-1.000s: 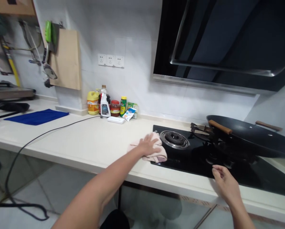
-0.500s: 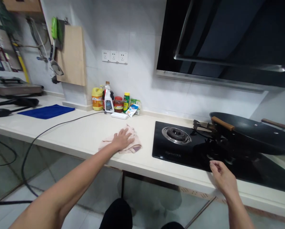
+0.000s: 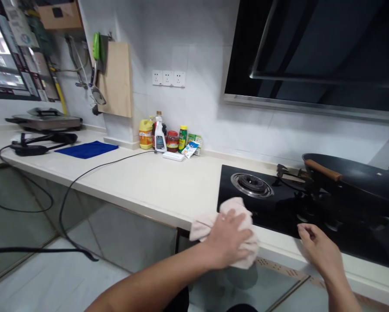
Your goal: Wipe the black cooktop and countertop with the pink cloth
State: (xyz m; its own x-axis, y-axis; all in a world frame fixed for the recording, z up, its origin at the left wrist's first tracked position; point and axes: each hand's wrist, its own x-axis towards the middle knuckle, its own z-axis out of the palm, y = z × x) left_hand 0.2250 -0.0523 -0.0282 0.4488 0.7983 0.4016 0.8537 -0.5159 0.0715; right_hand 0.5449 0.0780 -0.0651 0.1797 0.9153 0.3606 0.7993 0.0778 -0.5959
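Pale pink cloth (image 3: 235, 204) lies bunched at the near left corner of the black glass hob (image 3: 280, 219), partly covering that corner from view and drooping over the front edge of the cream desk (image 3: 168, 190). The left hand (image 3: 228, 238) is on top of it, fingers spread wide and palm down on the fabric, laid over it rather than clenched. The right hand (image 3: 322, 251) is by the hob's front edge, loosely closed, the thumb drawn up to the forefinger; whether it touches anything there cannot be told. A round metal-ringed burner (image 3: 253, 184) is set in the left part of the hob, and a large dark wok (image 3: 353, 182) with a wooden handle (image 3: 323, 170) sits over the right part. Directly above the hob hangs a black range hood (image 3: 311, 52). Left of the hob and farther back, along the wall, stand a yellow jug (image 3: 145, 134), a white spray bottle (image 3: 160, 138), a red-lidded jar (image 3: 172, 143) and a green bottle (image 3: 183, 138) with a yellow cap; a white and blue packet (image 3: 191, 149) leans at the end of the row nearest the hob, and a slim white box (image 3: 173, 156) lies in front. Well to the left of the hob, a dark blue cloth (image 3: 87, 150) is spread flat.
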